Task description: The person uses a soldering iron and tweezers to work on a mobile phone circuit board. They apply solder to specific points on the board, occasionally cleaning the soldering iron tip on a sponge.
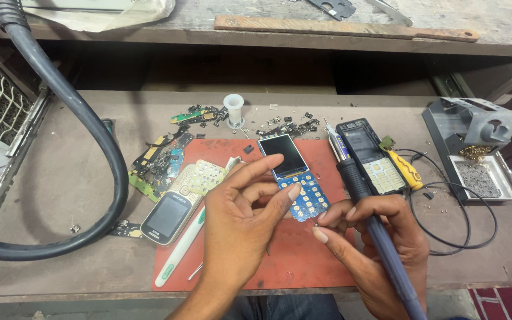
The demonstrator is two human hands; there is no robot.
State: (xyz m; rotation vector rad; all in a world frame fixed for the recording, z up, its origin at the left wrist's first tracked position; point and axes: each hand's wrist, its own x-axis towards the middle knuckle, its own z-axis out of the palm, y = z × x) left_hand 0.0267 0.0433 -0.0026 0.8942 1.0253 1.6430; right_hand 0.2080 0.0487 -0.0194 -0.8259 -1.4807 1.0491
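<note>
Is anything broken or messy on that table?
Yes. Small circuit board scraps lie heaped left of the red mat, and more bits are scattered behind it. The phone board under the left hand is bare, with no casing, and a black phone shell lies open beside it.

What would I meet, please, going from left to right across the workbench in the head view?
Thick black hose → silver phone → left hand → blue circuit board with screen → right hand holding the soldering iron → black phone shell → grey iron stand.

Both forearms bare, no sleeves, rings or watch. Left hand, right hand: short trimmed nails. Blue denim below wrists.
</note>
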